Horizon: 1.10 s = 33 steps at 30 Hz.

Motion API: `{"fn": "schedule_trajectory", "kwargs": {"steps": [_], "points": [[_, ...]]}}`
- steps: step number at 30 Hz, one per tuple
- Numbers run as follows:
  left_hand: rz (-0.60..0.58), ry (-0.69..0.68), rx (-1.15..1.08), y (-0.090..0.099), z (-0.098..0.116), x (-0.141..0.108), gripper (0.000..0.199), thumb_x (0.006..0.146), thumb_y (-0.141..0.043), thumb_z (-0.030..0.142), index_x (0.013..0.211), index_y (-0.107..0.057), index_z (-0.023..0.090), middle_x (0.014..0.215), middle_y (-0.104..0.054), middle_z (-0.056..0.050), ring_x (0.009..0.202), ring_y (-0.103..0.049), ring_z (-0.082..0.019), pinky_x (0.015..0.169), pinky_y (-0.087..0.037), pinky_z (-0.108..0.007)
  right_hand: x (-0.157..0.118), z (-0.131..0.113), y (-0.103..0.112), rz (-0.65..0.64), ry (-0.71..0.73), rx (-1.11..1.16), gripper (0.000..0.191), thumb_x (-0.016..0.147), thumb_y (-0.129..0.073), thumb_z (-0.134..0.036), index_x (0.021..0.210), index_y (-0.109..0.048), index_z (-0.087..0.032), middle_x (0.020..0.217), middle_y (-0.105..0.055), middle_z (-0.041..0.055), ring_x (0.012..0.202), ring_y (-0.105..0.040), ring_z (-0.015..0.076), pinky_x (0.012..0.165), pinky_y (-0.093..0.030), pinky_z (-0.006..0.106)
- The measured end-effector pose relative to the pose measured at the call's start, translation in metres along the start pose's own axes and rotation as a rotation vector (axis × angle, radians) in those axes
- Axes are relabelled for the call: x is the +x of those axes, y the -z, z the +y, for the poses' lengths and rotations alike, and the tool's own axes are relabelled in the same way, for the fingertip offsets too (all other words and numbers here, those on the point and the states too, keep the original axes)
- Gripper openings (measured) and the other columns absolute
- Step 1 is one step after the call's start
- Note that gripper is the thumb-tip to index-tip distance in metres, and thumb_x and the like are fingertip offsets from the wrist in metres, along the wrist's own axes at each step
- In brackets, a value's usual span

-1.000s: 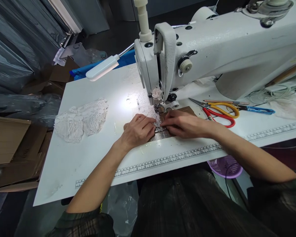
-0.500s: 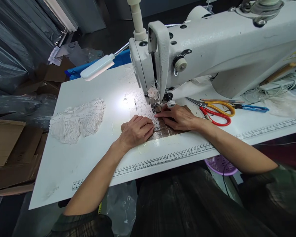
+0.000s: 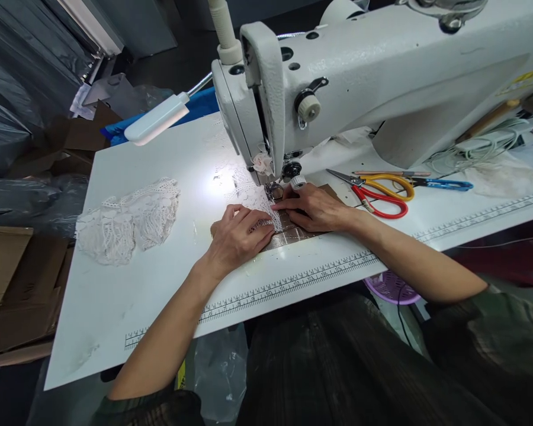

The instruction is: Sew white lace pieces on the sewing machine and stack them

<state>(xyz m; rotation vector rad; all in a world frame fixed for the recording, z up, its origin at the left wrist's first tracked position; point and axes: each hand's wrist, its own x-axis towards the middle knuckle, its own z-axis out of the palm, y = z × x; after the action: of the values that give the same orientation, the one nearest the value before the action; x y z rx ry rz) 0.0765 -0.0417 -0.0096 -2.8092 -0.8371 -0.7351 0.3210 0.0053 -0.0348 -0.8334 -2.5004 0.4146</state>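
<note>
A strip of white lace fabric (image 3: 253, 197) lies under the needle area of a white sewing machine (image 3: 364, 83). My left hand (image 3: 237, 236) rests on the lace's near left side, palm down, fingers lying over it. From the right, my right hand (image 3: 317, 208) reaches in beside the presser foot (image 3: 274, 190), its fingers stretched out and a fingertip touching the lace edge. Beneath both hands is a brown, shiny plate (image 3: 291, 234). The lace under my left fingers is partly hidden.
Gathered white lace pieces (image 3: 128, 222) lie on the left of the white table (image 3: 160, 296). To the right are red-and-orange-handled scissors (image 3: 384, 195) and a blue-handled tool (image 3: 448, 184). A lamp (image 3: 157, 120) hangs left of the machine head. A printed ruler (image 3: 266, 293) runs along the front edge.
The whole view has shifted slightly, so the machine and table appear farther left. My left hand's fingers look a little more raised and spread on the lace; my right hand stays at its edge.
</note>
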Motion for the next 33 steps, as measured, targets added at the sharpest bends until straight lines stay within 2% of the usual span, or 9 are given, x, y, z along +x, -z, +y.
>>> {"fn": "schedule_trajectory", "kwargs": {"steps": [4,10,15,20,23,28,33], "points": [[0.04,-0.056,0.063,-0.001,0.002,0.001,0.011,0.093,-0.064,0.014,0.092,-0.069,0.023,0.097,-0.076,-0.003,0.079,-0.068,-0.018,0.074,-0.05,-0.039,0.0,0.001,0.0,0.001,0.022,0.011,0.04,0.092,-0.051,-0.018,0.125,-0.072,-0.021,0.115,-0.062,0.0129,0.095,-0.055,0.0232,0.089,-0.048,0.041],[0.028,-0.032,-0.038,-0.004,0.004,0.0,0.011,0.094,-0.062,0.014,0.093,-0.07,0.02,0.091,-0.075,-0.004,0.078,-0.069,-0.019,0.066,-0.053,-0.035,0.0,0.001,0.001,0.0,0.022,0.01,0.04,0.091,-0.051,-0.018,0.125,-0.072,-0.022,0.114,-0.062,0.0131,0.097,-0.055,0.0239,0.088,-0.048,0.042],[0.002,-0.03,-0.024,-0.005,0.004,-0.001,0.015,0.095,-0.057,0.013,0.092,-0.07,0.02,0.092,-0.075,-0.006,0.078,-0.069,-0.02,0.069,-0.055,-0.04,-0.001,0.001,0.0,0.017,0.037,0.0,0.04,0.091,-0.051,-0.019,0.124,-0.073,-0.022,0.114,-0.062,0.0133,0.096,-0.055,0.0237,0.089,-0.049,0.043],[0.018,-0.026,0.006,-0.006,0.005,-0.001,0.015,0.093,-0.06,0.012,0.09,-0.07,0.022,0.092,-0.076,-0.004,0.075,-0.067,-0.019,0.08,-0.051,-0.045,-0.001,0.003,0.0,0.028,0.048,0.007,0.039,0.091,-0.052,-0.019,0.124,-0.073,-0.022,0.113,-0.062,0.0131,0.098,-0.056,0.0239,0.09,-0.05,0.043],[0.003,-0.037,0.047,-0.003,0.007,-0.001,0.015,0.093,-0.058,0.013,0.09,-0.07,0.021,0.091,-0.076,-0.004,0.074,-0.066,-0.019,0.076,-0.05,-0.043,-0.002,0.003,0.001,0.034,0.064,0.007,0.039,0.091,-0.053,-0.019,0.124,-0.073,-0.022,0.114,-0.062,0.0136,0.099,-0.057,0.0244,0.089,-0.05,0.043],[-0.094,0.003,-0.059,0.007,0.007,0.005,0.018,0.088,-0.058,0.025,0.097,-0.073,0.019,0.094,-0.075,-0.007,0.077,-0.066,-0.021,0.075,-0.051,-0.041,-0.004,-0.002,0.005,-0.01,0.156,-0.036,0.036,0.089,-0.057,-0.019,0.118,-0.076,-0.026,0.108,-0.063,0.0118,0.097,-0.056,0.0249,0.084,-0.048,0.042],[-0.105,-0.033,-0.021,0.004,0.0,0.016,0.019,0.083,-0.056,0.027,0.075,-0.071,0.02,0.074,-0.069,-0.004,0.062,-0.057,-0.018,0.078,-0.049,-0.044,-0.004,-0.008,0.007,-0.047,0.107,-0.087,0.034,0.091,-0.057,-0.022,0.119,-0.074,-0.029,0.111,-0.063,0.0115,0.101,-0.056,0.026,0.084,-0.048,0.043]]}}
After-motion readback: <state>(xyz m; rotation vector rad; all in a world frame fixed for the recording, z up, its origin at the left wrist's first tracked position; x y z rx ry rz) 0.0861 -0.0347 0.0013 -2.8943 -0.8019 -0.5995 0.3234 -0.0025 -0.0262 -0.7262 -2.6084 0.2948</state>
